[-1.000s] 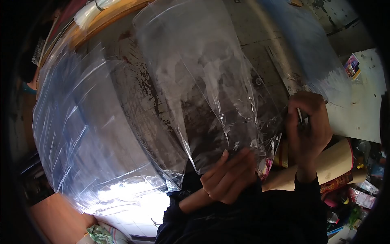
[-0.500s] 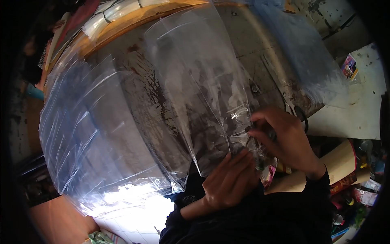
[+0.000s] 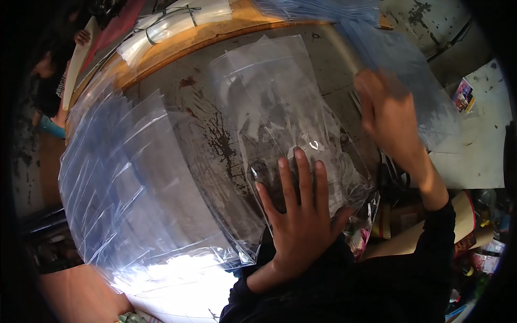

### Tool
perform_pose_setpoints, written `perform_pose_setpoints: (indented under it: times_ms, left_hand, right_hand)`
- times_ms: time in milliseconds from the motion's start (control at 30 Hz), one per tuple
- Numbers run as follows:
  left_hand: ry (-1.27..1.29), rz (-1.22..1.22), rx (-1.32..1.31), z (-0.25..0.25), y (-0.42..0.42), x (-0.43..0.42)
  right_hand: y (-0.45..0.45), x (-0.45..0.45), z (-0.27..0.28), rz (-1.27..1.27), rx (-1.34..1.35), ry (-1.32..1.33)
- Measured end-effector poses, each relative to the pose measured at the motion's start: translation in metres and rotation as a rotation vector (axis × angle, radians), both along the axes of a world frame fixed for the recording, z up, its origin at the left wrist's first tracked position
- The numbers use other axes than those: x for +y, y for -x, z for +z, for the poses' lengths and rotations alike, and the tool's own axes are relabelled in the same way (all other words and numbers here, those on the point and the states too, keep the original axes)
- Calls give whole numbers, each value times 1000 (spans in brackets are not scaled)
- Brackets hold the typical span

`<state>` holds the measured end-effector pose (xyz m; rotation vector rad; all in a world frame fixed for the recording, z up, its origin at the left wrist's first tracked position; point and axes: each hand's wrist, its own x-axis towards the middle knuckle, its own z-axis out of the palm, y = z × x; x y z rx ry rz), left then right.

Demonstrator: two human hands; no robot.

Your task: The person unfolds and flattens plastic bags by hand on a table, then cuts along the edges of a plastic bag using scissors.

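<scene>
My left hand (image 3: 301, 215) lies flat with its fingers spread, pressing on a clear plastic sheet (image 3: 280, 97). The sheet is wrinkled and folded towards its near right end. My right hand (image 3: 388, 110) is raised over the right side of the table, fingers curled and smeared by motion. A blurred tan strip (image 3: 343, 48) runs up to its knuckles; whether the hand grips it I cannot make out. Below that hand, partly hidden by the wrist, are scissors with black handles (image 3: 389, 171). A stack of bluish clear plastic sheets (image 3: 129, 177) fans out on the left.
More bluish plastic sheets (image 3: 409, 81) hang over the right part of the table. A tied bundle of plastic (image 3: 172, 24) rests on the orange far edge (image 3: 215, 32). Another person's hand (image 3: 82, 37) shows at top left. Rolled material (image 3: 425, 231) and mixed litter lie lower right.
My right hand has left the plastic's near end and moved up and away. My left hand has flattened and spread its fingers on the sheet.
</scene>
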<state>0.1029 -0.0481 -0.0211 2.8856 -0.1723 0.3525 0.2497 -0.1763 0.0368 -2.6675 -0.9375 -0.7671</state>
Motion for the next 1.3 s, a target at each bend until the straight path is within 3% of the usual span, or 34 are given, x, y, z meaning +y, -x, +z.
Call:
perform_pose_setpoints:
  times_ms: [33, 100, 200, 300, 433, 467, 533, 700, 767, 800, 867, 1033, 1100, 1300]
  left_hand:
    - [-3, -2, -3, 0, 0, 0]
    - [-2, -6, -9, -1, 0, 0]
    - [5, 7, 34, 2, -1, 0]
    - [32, -7, -14, 1, -2, 0]
    - [3, -20, 51, 4, 0, 0]
    - [11, -25, 41, 2, 1, 0]
    - [25, -31, 27, 1, 0, 0]
    - [17, -21, 12, 2, 0, 1]
    - [12, -14, -1, 3, 1, 1]
    - [14, -4, -23, 3, 1, 1]
    - [8, 6, -24, 4, 1, 0]
    - [3, 25, -38, 3, 0, 0]
    - [10, 23, -45, 2, 0, 0]
    - [38, 50, -62, 4, 0, 1]
  right_hand:
    - [-26, -2, 7, -118, 35, 1]
    - [-78, -14, 10, -115, 5, 111]
    - [-85, -12, 27, -77, 33, 130]
    - [-47, -20, 38, 37, -41, -5]
    - [24, -54, 89, 17, 389, -11]
    - [39, -88, 99, 165, 391, -70]
    - [63, -223, 63, 249, 418, -475]
    - [74, -105, 48, 339, 622, -1471]
    - [62, -59, 32, 331, 1017, -1034]
    - [64, -30, 17, 60, 972, -827]
    - [60, -3, -6, 45, 817, -481]
    - [60, 4, -14, -37, 997, -549]
    - [61, 2, -14, -98, 1171, -704]
    - [57, -2, -11, -32, 1308, -832]
